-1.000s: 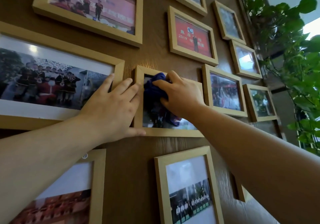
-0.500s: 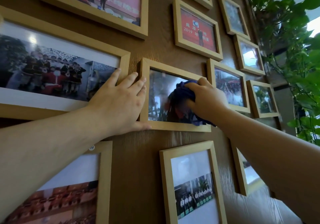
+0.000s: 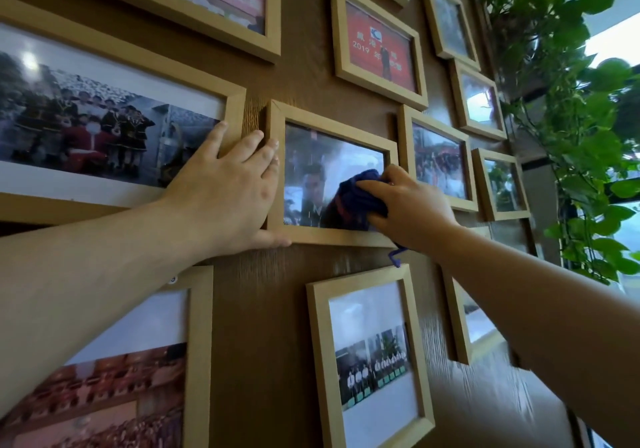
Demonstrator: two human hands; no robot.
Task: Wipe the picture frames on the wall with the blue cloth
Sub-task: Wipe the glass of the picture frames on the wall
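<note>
The right hand (image 3: 412,208) grips the bunched blue cloth (image 3: 360,195) against the glass at the lower right corner of the centre frame (image 3: 332,236). The left hand (image 3: 228,184), open and flat, braces that frame's left edge. Excess side pressure could tilt or unhook the frame. Its long axis runs horizontally; its glass faces outward from the wall (image 3: 256,326).

Eleven wooden picture frames hang on the brown wall (image 3: 298,309), counted around the middle frame (image 3: 332,236): four above it, two left, three right, two below. There are two hands, one blue cloth (image 3: 360,195), and one leafy plant (image 3: 568,129).
</note>
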